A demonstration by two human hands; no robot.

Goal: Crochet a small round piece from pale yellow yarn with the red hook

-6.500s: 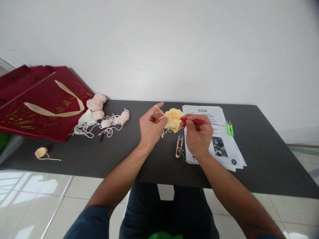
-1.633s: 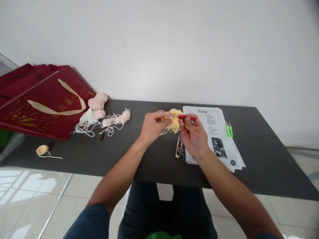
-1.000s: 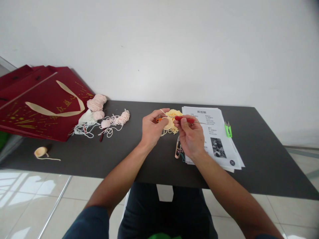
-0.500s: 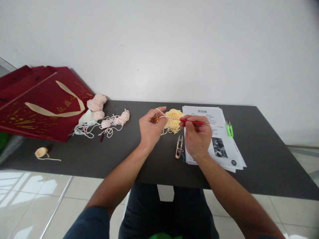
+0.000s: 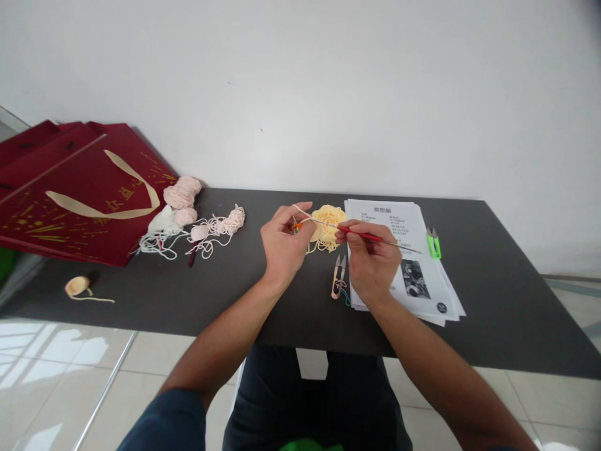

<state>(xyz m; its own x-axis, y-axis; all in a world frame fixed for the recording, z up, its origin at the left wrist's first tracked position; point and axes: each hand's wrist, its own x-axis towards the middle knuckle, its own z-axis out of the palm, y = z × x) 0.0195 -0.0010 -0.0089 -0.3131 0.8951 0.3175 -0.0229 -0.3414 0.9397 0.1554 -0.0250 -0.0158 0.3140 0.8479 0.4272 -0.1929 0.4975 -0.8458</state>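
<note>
My right hand (image 5: pixel 374 260) is closed around the red grip of a crochet hook (image 5: pixel 373 237), whose thin metal tip points left toward my other hand. In my left hand (image 5: pixel 286 244), the fingers pinch a small pale yellow crochet piece (image 5: pixel 317 233), mostly hidden by the thumb. A strand of yarn runs over the left index finger to the hook's tip. Something small and orange (image 5: pixel 296 226) shows by the left fingers; I cannot make out its kind. Behind the hands lies a tangle of yellow yarn (image 5: pixel 331 216).
Thread snips (image 5: pixel 339 277) lie beside printed sheets (image 5: pixel 413 216); green-handled snips (image 5: pixel 434 243) sit at the sheets' right edge. To the left are pink yarn (image 5: pixel 230 222), white yarn (image 5: pixel 162 222), dark red paper bags (image 5: pixel 89 194) and a small cream crocheted cup (image 5: pixel 77 286) on the dark table (image 5: pixel 498 300).
The crochet hook has tilted, its free right end now lower over the sheets. My right hand has shifted very slightly; the left hand stays nearly in place.
</note>
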